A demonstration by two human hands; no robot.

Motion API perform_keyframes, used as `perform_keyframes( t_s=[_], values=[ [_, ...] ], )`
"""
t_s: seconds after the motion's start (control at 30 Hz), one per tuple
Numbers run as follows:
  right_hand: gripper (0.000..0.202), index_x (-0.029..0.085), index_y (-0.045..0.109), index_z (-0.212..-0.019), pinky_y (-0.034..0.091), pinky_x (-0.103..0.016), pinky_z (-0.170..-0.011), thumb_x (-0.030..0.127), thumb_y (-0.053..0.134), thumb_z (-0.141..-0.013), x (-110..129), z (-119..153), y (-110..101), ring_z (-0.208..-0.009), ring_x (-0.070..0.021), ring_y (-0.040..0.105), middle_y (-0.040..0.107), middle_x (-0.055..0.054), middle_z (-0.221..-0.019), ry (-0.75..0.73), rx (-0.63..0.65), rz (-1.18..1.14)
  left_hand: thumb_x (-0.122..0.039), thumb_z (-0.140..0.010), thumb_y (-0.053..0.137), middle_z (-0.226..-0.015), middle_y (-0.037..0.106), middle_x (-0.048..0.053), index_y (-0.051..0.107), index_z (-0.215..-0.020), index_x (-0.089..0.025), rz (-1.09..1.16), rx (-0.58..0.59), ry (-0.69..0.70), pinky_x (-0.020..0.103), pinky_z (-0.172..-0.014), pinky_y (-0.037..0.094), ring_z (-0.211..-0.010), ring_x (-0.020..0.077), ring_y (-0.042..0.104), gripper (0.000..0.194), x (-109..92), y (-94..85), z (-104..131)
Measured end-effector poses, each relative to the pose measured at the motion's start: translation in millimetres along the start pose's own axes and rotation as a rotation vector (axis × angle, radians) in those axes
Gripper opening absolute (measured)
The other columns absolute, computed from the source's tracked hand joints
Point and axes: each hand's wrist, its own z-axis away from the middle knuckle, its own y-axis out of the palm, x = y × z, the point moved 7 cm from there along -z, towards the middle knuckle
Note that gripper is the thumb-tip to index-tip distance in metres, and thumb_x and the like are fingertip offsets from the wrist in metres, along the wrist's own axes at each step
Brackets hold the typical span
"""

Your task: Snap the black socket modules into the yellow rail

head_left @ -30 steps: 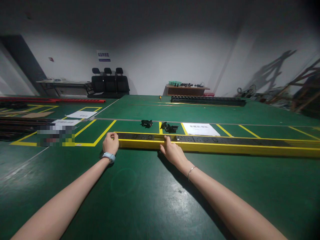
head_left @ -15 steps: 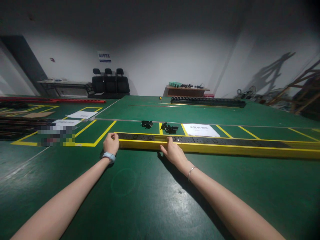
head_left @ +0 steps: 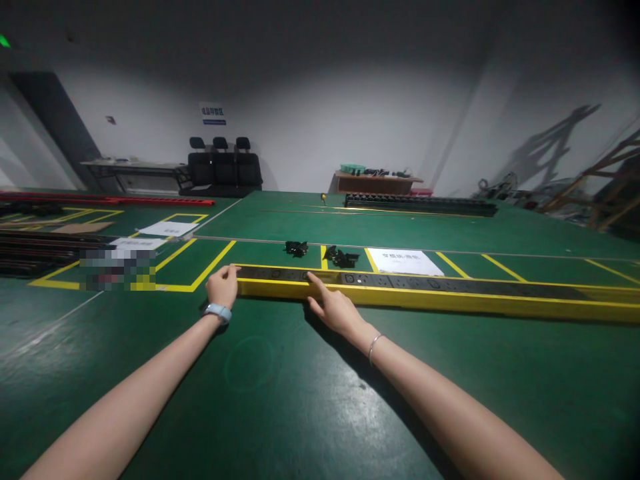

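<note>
A long yellow power strip housing (head_left: 430,299) lies across the green table, with black socket modules (head_left: 370,280) set in its channel. My left hand (head_left: 221,288), a pale blue watch on its wrist, is closed round the housing's left end; the fingertips are partly hidden. My right hand (head_left: 336,308) has its index finger stretched onto the black socket module (head_left: 287,274) near that end, thumb apart at the front wall. It grips nothing. To the right of that fingertip, a stretch of yellow channel shows between the modules.
Behind the housing are two clumps of small black parts (head_left: 297,249) and a white printed sheet (head_left: 406,262), among yellow tape lines. A black slotted rail (head_left: 420,204) lies farther back. Dark rails (head_left: 45,250) and red rails (head_left: 150,200) lie to the left.
My right hand has slid left along the housing, its index finger now on the left socket module. The bare gap now shows more fully. My left hand stays at the end.
</note>
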Motion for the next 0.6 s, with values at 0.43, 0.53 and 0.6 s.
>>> perform_keyframes(
  t_s=[0.43, 0.53, 0.6],
  values=[
    [0.056, 0.021, 0.018, -0.143, 0.044, -0.03, -0.069, 0.042, 0.034, -0.094, -12, 2, -2, -0.079, -0.0233, 0.066, 0.068, -0.009, -0.085, 0.073, -0.044, -0.035, -0.036, -0.082, 0.041, -0.088, 0.067, 0.008, 0.062, -0.083, -0.018, -0.077, -0.03, 0.057, 0.03, -0.076, 0.043, -0.083, 0.0209, 0.06, 0.027, -2, 5.5, 0],
    [0.059, 0.026, 0.012, -0.145, 0.044, -0.028, -0.065, 0.04, 0.036, -0.093, -6, 1, -1, -0.072, -0.0223, 0.066, 0.068, -0.005, -0.077, -0.001, -0.026, -0.002, -0.035, -0.083, 0.041, -0.088, 0.066, 0.008, 0.061, -0.083, -0.018, -0.078, -0.03, 0.057, 0.03, -0.077, 0.044, -0.084, 0.0209, 0.06, 0.027, -1, 6.1, -1],
    [0.055, 0.029, 0.017, -0.144, 0.043, -0.028, -0.065, 0.04, 0.035, -0.093, -5, 0, -1, -0.073, -0.0221, 0.066, 0.068, -0.005, -0.078, -0.027, -0.025, 0.003, -0.035, -0.083, 0.041, -0.088, 0.066, 0.008, 0.061, -0.083, -0.018, -0.082, -0.027, 0.064, 0.031, -0.077, 0.044, -0.084, 0.0211, 0.059, 0.026, -1, 6.4, -1]
  ],
)
